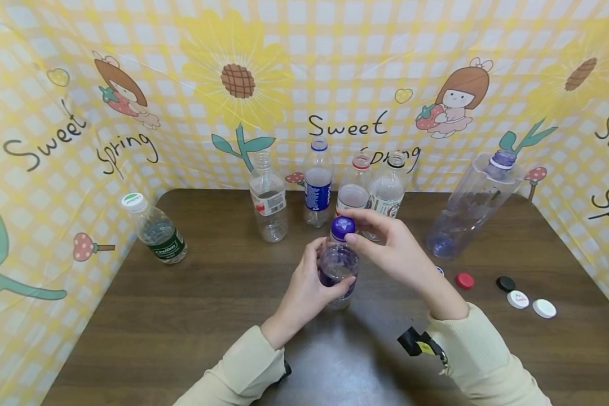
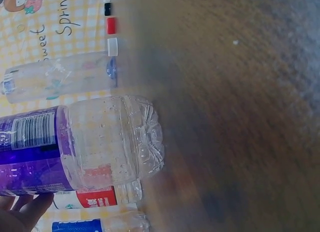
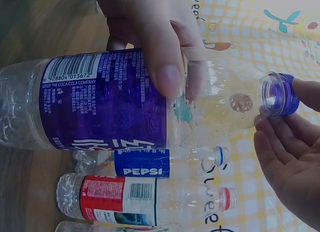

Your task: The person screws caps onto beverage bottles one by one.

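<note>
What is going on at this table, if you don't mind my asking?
A person's left hand holds a purple-labelled bottle while the right hand pinches its purple cap, which is on the bottle; how tightly it is screwed, I cannot tell. Four uncapped bottles stand behind, with a larger clear bottle to the right. A green-labelled bottle on the left has its white-and-green cap on. Loose caps lie on the table at the right.
</note>
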A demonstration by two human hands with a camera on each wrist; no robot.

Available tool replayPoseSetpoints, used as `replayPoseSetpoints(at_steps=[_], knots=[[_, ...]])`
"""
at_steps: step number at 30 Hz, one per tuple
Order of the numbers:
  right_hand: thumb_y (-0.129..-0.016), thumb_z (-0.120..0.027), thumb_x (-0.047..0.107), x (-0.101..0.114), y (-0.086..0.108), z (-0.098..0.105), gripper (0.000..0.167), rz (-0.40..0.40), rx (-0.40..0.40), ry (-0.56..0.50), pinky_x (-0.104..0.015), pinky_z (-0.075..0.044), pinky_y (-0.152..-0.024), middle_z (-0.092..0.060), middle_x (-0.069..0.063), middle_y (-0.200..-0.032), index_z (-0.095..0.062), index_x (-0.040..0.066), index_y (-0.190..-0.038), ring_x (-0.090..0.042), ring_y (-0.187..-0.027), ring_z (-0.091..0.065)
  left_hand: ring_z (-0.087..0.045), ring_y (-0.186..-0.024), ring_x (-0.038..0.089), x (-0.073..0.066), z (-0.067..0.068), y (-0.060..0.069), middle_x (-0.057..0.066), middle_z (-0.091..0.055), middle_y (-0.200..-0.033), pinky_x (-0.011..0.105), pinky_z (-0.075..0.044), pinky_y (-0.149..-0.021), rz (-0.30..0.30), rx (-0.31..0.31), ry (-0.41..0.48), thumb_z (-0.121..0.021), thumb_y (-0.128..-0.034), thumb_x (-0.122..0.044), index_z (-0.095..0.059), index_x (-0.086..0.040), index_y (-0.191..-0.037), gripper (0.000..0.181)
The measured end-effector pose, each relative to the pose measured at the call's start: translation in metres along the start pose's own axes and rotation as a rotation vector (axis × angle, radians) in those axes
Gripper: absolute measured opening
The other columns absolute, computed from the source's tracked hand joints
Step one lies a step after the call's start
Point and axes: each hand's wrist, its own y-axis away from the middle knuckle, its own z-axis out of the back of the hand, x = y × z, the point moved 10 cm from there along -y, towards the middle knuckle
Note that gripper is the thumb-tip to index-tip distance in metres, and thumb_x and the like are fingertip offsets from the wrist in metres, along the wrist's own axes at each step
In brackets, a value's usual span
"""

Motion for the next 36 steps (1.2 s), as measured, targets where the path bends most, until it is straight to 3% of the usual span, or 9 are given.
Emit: replayPoseSetpoints(at_steps=[6,13,17,26,31,36], knots=[[-0.089,-0.065,0.007,-0.0025,-0.0016,0.0049,0.033,-0.028,-0.066,0.010,-0.048,-0.048,-0.098,-0.065,-0.017,-0.118,-0.060,0.002,-0.121,-0.028,-0.108,-0.062,-0.058,-0.115,0.027,-0.0009,-0.0005,-0.0003,0.015,-0.054,-0.128,0.046,-0.048,-0.098,-0.012,-0.012,-0.010,-0.080,-0.0761,-0.024,-0.034,-0.008,-0.135,0.076],[-0.089,-0.062,0.001,0.0037,-0.0028,0.0002,0.043,0.037,-0.017,-0.026,-0.051,-0.041,-0.106,-0.057,-0.020,-0.131,-0.051,-0.003,-0.130,-0.032,-0.119,-0.054,-0.058,-0.115,0.027,-0.0015,-0.0015,-0.0011,0.014,-0.053,-0.129,0.045,-0.048,-0.099,-0.005,-0.002,-0.004,-0.080,-0.0758,-0.023,-0.034,-0.009,-0.136,0.077],[-0.090,-0.061,0.002,0.0044,-0.0039,-0.0013,0.041,0.054,-0.004,-0.005,-0.051,-0.042,-0.106,-0.059,-0.018,-0.130,-0.053,-0.002,-0.130,-0.029,-0.116,-0.056,-0.058,-0.115,0.026,-0.0019,-0.0021,-0.0014,0.014,-0.053,-0.128,0.045,-0.048,-0.099,-0.007,0.003,-0.001,-0.080,-0.0762,-0.024,-0.034,-0.009,-0.135,0.076],[-0.087,-0.063,-0.001,-0.0029,-0.0067,-0.0008,0.038,0.001,-0.029,-0.030,-0.048,-0.045,-0.103,-0.062,-0.019,-0.125,-0.057,-0.003,-0.125,-0.028,-0.110,-0.059,-0.057,-0.116,0.027,-0.0018,-0.0020,-0.0008,0.014,-0.052,-0.129,0.045,-0.048,-0.099,0.005,0.015,0.007,-0.080,-0.0764,-0.023,-0.034,-0.010,-0.135,0.076],[-0.085,-0.064,-0.005,-0.0036,-0.0069,0.0011,0.034,-0.028,-0.083,-0.057,-0.047,-0.045,-0.104,-0.062,-0.020,-0.123,-0.060,-0.005,-0.119,-0.031,-0.113,-0.060,-0.057,-0.117,0.028,-0.0003,-0.0026,-0.0002,0.014,-0.052,-0.130,0.045,-0.048,-0.100,0.023,0.011,0.014,-0.080,-0.0760,-0.022,-0.034,-0.011,-0.136,0.077],[-0.084,-0.067,-0.002,-0.0022,-0.0057,0.0026,0.033,-0.052,-0.135,-0.065,-0.043,-0.050,-0.097,-0.064,-0.019,-0.119,-0.062,-0.003,-0.116,-0.029,-0.108,-0.063,-0.058,-0.115,0.028,-0.0014,-0.0014,0.0002,0.015,-0.053,-0.129,0.045,-0.050,-0.097,0.014,-0.007,0.009,-0.080,-0.0769,-0.023,-0.034,-0.008,-0.134,0.075]])
